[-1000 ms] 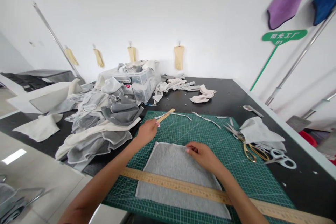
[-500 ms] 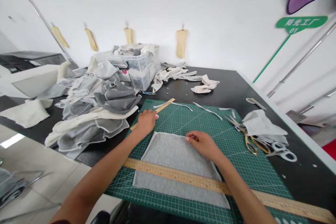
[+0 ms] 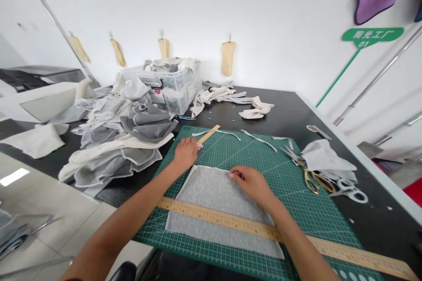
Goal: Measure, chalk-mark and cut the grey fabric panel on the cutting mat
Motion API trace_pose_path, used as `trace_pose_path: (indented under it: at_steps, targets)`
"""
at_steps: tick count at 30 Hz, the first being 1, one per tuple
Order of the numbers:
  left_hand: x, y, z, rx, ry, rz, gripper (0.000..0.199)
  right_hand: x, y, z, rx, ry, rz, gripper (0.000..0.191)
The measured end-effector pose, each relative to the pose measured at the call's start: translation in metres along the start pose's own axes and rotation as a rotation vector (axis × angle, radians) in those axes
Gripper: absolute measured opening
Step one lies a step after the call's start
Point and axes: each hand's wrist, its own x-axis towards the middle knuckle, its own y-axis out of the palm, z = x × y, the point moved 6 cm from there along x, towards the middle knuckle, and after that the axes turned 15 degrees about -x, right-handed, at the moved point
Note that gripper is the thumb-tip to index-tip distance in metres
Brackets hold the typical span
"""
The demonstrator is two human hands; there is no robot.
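**Two hands working on grey cloth and a short ruler**

The left hand [image 3: 185, 153] is reaching forward, its fingers closing on the short wooden ruler [image 3: 209, 134] lying on the green gridded cutting mat [image 3: 263, 162]. The right hand [image 3: 251, 181] is resting palm down, fingers curled, pressing the far edge of the soft grey cloth [image 3: 211, 193] without gripping it. A long wooden ruler [image 3: 231, 221] is lying across this rectangular cloth. A green sign [image 3: 372, 36] is reading "阳光工厂 01".

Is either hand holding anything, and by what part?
Left hand rests on the short wooden ruler's near end; right hand presses the grey cloth's far edge.
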Motion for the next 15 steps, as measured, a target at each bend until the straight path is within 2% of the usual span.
trace_pose_path:
  at_steps: [11, 15]
  targets:
    - [0.012, 0.007, 0.01, -0.121, -0.061, 0.044, 0.015, -0.003, 0.002, 0.003, -0.081, 0.001, -0.032, 0.019]
    - [0.019, 0.012, 0.023, -0.217, -0.099, 0.07, 0.02, -0.002, 0.003, 0.003, -0.085, 0.0, -0.043, 0.018]
